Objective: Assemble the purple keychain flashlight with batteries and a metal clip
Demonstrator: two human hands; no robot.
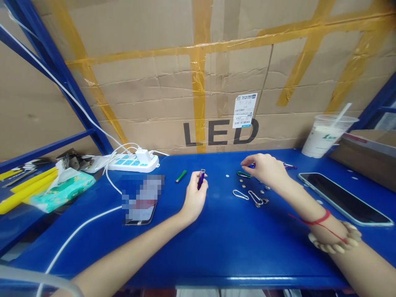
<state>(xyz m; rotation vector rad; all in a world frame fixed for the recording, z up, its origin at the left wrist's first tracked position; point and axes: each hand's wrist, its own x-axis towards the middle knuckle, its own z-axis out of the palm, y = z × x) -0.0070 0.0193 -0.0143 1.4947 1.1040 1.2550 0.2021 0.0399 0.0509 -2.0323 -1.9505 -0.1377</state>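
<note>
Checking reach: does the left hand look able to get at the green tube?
Probably yes: only blue tabletop shows between the left hand and green tube, though that hand holds a purple piece.

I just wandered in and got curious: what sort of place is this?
Perhaps a storeroom or small workshop, though I can't be sure: there's a blue table, a power strip on it, and a big taped cardboard box marked LED behind.

Shows plain blue on the table (232, 247), white and light blue on the power strip (136, 167). Right of the power strip, shows green on a short stick (181, 176), purple and silver on a slim tube (201, 179); behind it, amber-banded brown on the carton (154, 99); left of it, patterned turquoise on the packet (63, 192).
</note>
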